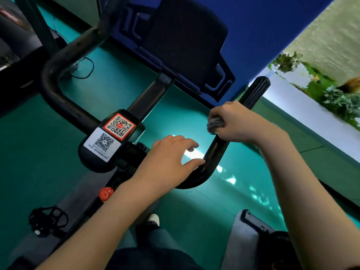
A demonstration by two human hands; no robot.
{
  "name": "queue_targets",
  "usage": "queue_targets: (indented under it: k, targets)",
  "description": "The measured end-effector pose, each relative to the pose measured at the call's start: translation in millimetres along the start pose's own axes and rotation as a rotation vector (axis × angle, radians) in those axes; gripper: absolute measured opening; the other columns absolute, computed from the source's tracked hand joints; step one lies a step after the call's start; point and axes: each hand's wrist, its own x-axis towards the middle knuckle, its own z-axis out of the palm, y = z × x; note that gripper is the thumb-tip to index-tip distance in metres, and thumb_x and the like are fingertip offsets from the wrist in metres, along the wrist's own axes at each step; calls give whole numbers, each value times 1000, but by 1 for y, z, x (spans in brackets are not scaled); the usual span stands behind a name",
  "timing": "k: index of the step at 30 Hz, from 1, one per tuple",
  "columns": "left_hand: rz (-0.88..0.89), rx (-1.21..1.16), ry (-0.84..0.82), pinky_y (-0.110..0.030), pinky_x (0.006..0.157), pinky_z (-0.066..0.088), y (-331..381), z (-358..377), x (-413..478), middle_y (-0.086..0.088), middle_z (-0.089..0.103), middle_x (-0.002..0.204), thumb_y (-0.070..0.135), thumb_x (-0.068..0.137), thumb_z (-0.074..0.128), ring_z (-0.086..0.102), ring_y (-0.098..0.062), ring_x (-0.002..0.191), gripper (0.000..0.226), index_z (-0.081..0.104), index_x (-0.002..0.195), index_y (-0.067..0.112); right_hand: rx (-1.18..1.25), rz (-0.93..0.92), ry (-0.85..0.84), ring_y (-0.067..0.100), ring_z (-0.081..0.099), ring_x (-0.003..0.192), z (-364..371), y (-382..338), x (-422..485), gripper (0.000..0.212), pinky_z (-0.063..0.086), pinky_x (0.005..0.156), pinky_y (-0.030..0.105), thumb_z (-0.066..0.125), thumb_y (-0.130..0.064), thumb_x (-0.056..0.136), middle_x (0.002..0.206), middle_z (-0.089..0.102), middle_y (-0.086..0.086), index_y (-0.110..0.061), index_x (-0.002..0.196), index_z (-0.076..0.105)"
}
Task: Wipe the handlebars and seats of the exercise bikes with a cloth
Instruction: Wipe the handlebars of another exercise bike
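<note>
Handlebar [215, 151] wipe, with the cloth [214, 124] on the bar's right arm.
Right hand [233, 121] has its fingers curled round the bar with the grey cloth bunched inside, just below the ribbed grip [255, 90]. Left hand [167, 160] hovers at the bend, fingers loosely spread, thumb touching the bar. To my eye the cloth is balled small, so a stroke could skip the underside. A slide down toward the bend would likely run into that thumb unless the left hand moves off.
</note>
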Motion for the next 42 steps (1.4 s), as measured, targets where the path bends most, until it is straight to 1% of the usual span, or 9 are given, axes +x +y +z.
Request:
queue_targets:
  k: [9, 14, 20, 26, 30, 33, 36, 38, 42]
  targets:
    - [51, 4, -111, -36, 97, 38, -11, -13, -2, 14, 61, 108, 50, 83, 58, 50, -11, 109, 39, 60, 115, 28, 74, 24, -240, 20, 59, 54, -6, -18, -5, 13, 54, 49, 32, 59, -12, 80, 71, 63, -4, -24, 79, 64]
    - [77, 22, -137, -36, 98, 38, -14, -15, -6, 15, 61, 109, 50, 84, 56, 50, -9, 107, 39, 59, 116, 29, 72, -14, 87, 18, 49, 92, 10, -8, -27, 20, 36, 76, 23, 60, -5, 83, 82, 51, -5, -16, 99, 65]
    - [117, 81, -154, -35, 98, 38, -17, -17, -9, 14, 60, 109, 50, 84, 56, 51, -8, 107, 39, 59, 116, 28, 376, 18, 304, 9, 50, 84, 58, -32, -70, 21, 40, 75, 13, 64, -3, 81, 86, 55, 3, -19, 94, 68]
    - [127, 116, -215, -33, 99, 36, -11, -15, -11, 15, 59, 113, 51, 86, 54, 49, -8, 109, 41, 55, 121, 30, 584, 262, 801, 10, 56, 90, 87, -32, -69, 29, 43, 81, 15, 66, 1, 79, 97, 61, 5, -17, 102, 68]
    - [138, 119, -228, -33, 98, 36, -9, -13, -11, 16, 59, 113, 50, 87, 54, 49, -7, 109, 40, 54, 122, 31, 729, 215, 953, 15, 61, 98, 125, -56, -79, 35, 46, 85, 20, 62, 2, 76, 102, 64, -7, -21, 103, 66]
    - [144, 108, -225, -35, 98, 37, -7, -12, -11, 15, 60, 111, 48, 86, 56, 50, -8, 109, 39, 55, 121, 30, 952, 250, 1008, 18, 65, 86, 135, -61, -84, 27, 52, 72, 34, 60, -9, 80, 98, 66, 4, -26, 100, 67]
    - [151, 88, -212, -36, 99, 38, -5, -11, -11, 15, 61, 107, 47, 85, 58, 52, -9, 107, 39, 58, 119, 29, 1102, 362, 1228, -1, 59, 63, 128, -56, -76, 25, 47, 58, 13, 58, 1, 83, 89, 65, 7, -20, 96, 64]
    - [160, 90, -207, -36, 98, 39, -4, -10, -12, 16, 61, 105, 48, 84, 58, 53, -8, 105, 37, 58, 117, 30, 1134, 409, 1268, -10, 60, 71, 127, -55, -70, 26, 44, 65, 4, 57, 11, 84, 94, 65, 2, -10, 98, 61]
    - [167, 92, -198, -38, 96, 41, -4, -9, -12, 15, 62, 103, 46, 84, 60, 54, -9, 104, 36, 60, 116, 30, 1151, 437, 1217, 10, 64, 103, 146, -75, -76, 22, 47, 87, 17, 60, -1, 81, 107, 67, 8, -9, 101, 62]
